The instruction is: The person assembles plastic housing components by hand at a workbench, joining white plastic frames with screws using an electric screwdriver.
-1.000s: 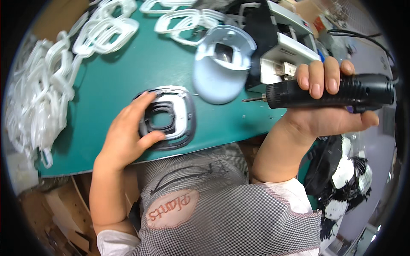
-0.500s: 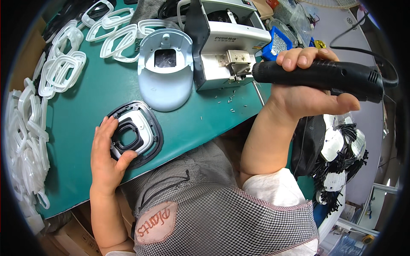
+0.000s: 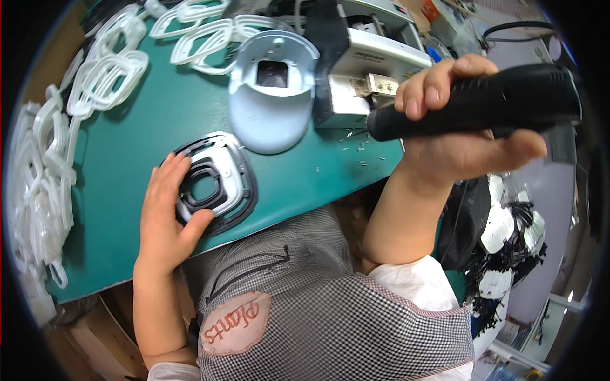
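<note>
My right hand (image 3: 445, 114) is wrapped round a black electric screwdriver (image 3: 502, 101), held nearly level above the bench's right side. Its thin bit points left, just in front of the silver screw feeder (image 3: 381, 60). Whether a screw sits on the tip is too small to tell. On the green mat my left hand (image 3: 168, 219) rests at the left side of a black ring-shaped housing (image 3: 249, 190) with a white frame (image 3: 230, 166) inside it. The thumb and fingers of that hand are spread over the parts, pressing on them.
A pale blue plastic shell (image 3: 270, 120) stands on the green mat (image 3: 298, 181) beside the feeder. White plastic frames (image 3: 108, 79) are heaped along the left and back. Loose screws (image 3: 363, 147) lie before the feeder. Black-and-white parts with black strands (image 3: 499, 228) are at right.
The screwdriver's bit has come away from the feeder toward me, tilting slightly. My left hand stays on the ring-shaped housing. The whole view has shifted a little.
</note>
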### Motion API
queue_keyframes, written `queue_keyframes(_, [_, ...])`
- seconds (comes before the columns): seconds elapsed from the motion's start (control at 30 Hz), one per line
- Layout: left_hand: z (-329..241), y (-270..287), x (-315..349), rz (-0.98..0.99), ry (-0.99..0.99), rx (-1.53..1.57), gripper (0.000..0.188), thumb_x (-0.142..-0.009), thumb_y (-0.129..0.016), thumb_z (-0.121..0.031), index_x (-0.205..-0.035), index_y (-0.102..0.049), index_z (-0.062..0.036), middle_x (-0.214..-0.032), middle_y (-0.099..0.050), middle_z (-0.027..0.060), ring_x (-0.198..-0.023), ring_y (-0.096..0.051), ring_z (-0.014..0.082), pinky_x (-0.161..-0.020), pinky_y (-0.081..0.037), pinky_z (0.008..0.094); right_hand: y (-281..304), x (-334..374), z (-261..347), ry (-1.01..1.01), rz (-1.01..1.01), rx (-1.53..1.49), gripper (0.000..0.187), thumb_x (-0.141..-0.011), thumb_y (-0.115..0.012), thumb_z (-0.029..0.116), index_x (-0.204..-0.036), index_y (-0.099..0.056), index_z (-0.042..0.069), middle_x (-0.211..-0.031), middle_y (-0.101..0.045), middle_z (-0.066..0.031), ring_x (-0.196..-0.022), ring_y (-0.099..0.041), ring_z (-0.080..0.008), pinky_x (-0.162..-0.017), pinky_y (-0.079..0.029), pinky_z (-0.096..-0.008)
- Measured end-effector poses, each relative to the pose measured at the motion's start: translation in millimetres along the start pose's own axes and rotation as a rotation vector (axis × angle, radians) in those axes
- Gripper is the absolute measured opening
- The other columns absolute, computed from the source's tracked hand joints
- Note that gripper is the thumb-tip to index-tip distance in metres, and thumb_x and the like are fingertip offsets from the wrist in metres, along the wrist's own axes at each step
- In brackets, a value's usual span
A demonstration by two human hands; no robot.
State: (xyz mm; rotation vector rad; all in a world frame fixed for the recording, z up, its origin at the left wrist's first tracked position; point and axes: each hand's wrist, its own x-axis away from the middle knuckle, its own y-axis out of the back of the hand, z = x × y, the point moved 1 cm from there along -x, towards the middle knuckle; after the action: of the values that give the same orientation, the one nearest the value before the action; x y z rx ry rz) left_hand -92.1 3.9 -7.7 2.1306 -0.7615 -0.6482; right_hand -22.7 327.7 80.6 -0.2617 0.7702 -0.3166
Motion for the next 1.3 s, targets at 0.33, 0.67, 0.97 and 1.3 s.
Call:
queue_keyframes(0.33, [1.4, -5.3, 0.1, -0.033, 0.045, 0.032, 0.072, -0.065, -0.080, -0.027, -0.127, -0.051, -0.0064, -0.132, -0.052, 0.0148, -0.128, -0.044, 0.0338, -0.110, -0.030, 0.0503, -82.2, 28.9, -52.3, -0.036, 0.335, -0.344, 0.095, -0.068, -0.056, 0.081, -0.114, -0.048, -0.002, -0.077, -0.056, -0.0113, -0.060, -0.057, -0.0218, -0.057, -0.050, -0.0345])
queue_keyframes(0.67, [6.5, -4.9, 2.1, -0.029, 0.056, 0.041, 0.077, -0.063, -0.080, -0.028, -0.130, -0.050, -0.0067, -0.133, -0.051, 0.0170, -0.129, -0.044, 0.0339, -0.110, -0.029, 0.0501, -89.3, 30.5, -80.5, -0.003, 0.433, -0.258, 0.103, -0.063, -0.053, 0.087, -0.110, -0.045, -0.005, -0.077, -0.056, -0.0150, -0.061, -0.057, -0.0216, -0.056, -0.050, -0.0324])
queue_keyframes(0.97, [2.8, -3.7, 2.4, -0.038, 0.047, 0.011, 0.071, -0.066, -0.080, -0.030, -0.127, -0.051, -0.0078, -0.132, -0.052, 0.0128, -0.128, -0.044, 0.0325, -0.109, -0.031, 0.0498, -120.0, 27.1, -70.5, -0.333, 0.380, -0.223, 0.059, -0.084, -0.056, 0.057, -0.088, -0.052, -0.001, -0.062, -0.050, -0.0063, -0.053, -0.051, -0.0147, -0.048, -0.042, -0.0248])
queue_keyframes(1.3, [2.2, -7.3, -0.9, -0.041, 0.031, 0.029, 0.073, -0.064, -0.080, -0.027, -0.127, -0.051, -0.0063, -0.132, -0.052, 0.0153, -0.127, -0.045, 0.0343, -0.110, -0.030, 0.0502, -73.5, 16.7, -55.8, -0.076, 0.144, -0.268, 0.105, -0.058, -0.042, 0.095, -0.106, -0.055, 0.003, -0.070, -0.056, -0.0089, -0.051, -0.053, -0.0195, -0.048, -0.046, -0.0321])
